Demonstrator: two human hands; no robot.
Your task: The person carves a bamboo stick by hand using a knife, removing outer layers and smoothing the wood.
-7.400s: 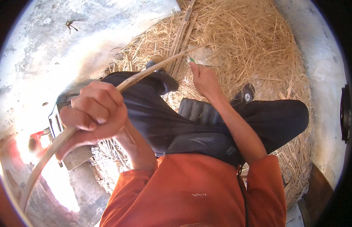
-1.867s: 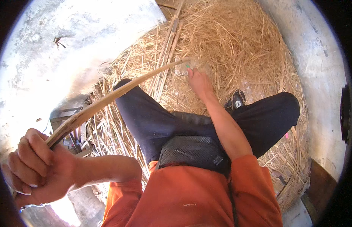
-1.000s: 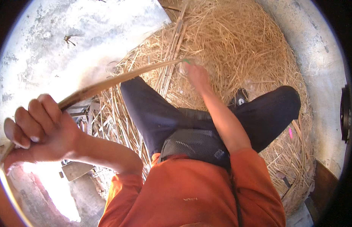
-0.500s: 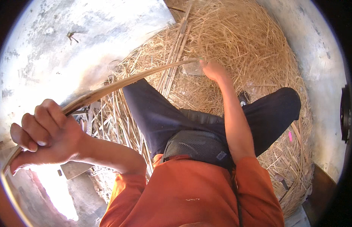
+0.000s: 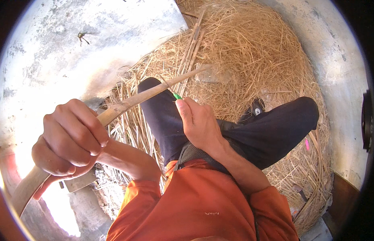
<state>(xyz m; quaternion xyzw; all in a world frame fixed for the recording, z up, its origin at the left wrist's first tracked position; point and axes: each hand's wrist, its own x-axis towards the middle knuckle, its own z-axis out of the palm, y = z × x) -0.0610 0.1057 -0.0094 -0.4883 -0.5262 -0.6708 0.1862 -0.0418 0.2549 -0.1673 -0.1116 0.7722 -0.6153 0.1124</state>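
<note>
Near nine o'clock, with the clock's hub at the middle of your view, your left hand (image 5: 70, 136) was curled tightly around a pale wooden stick (image 5: 134, 100), knuckles uppermost and fingers wrapped right over it. Close to the hub, your right hand (image 5: 201, 122) was closed on the short green handle of a knife (image 5: 177, 96), your thumb lying along it toward the blade. That thin blade pointed toward eleven o'clock and crossed the stick; whether its edge touched the wood, you could not tell.

The stick ran from the rim at eight o'clock, through your left fist, over your left knee, and tapered to a tip just short of twelve-thirty. Beside that tip lay a pale block (image 5: 213, 75), partly covered by straw (image 5: 263, 40) that spread thickly toward one o'clock. A few long wooden strips (image 5: 191, 50) lay on the straw at twelve.

Your dark trousers (image 5: 275, 128) bent outward on both sides, with a black shoe (image 5: 255, 108) showing just before three. Your orange shirt (image 5: 207, 197) filled six o'clock.

Farther out, a grey panel (image 5: 126, 36) reached across eleven, and a small dark object (image 5: 83, 38) rested at ten. Something bright pink (image 5: 307, 144) lay past three, and a brown board (image 5: 343, 201) stood near the rim at four.
</note>
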